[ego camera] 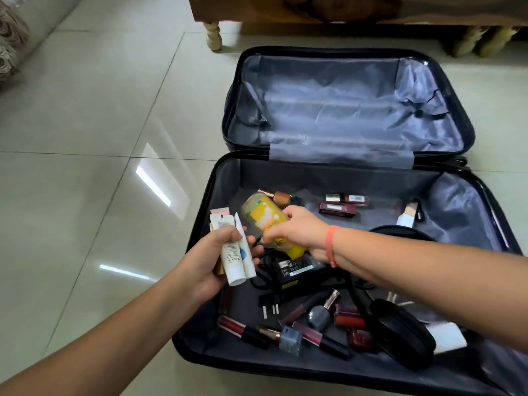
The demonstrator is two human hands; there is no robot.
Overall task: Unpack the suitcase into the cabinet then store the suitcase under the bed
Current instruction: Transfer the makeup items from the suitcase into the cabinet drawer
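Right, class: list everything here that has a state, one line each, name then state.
suitcase: open flat on floor, far half empty
left hand: grips white tubes
white tubes: bunched in left hand
right hand: grips yellow bottle
yellow bottle: tilted, lifted over near half
power adapter: lying in near half, unplugged

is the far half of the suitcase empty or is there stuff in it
Empty: the suitcase's far half shows only bare grey lining.

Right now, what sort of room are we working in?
Probably a bedroom: an open suitcase of cosmetics lies on glossy floor tiles, next to a wooden frame on turned legs, likely the bed.
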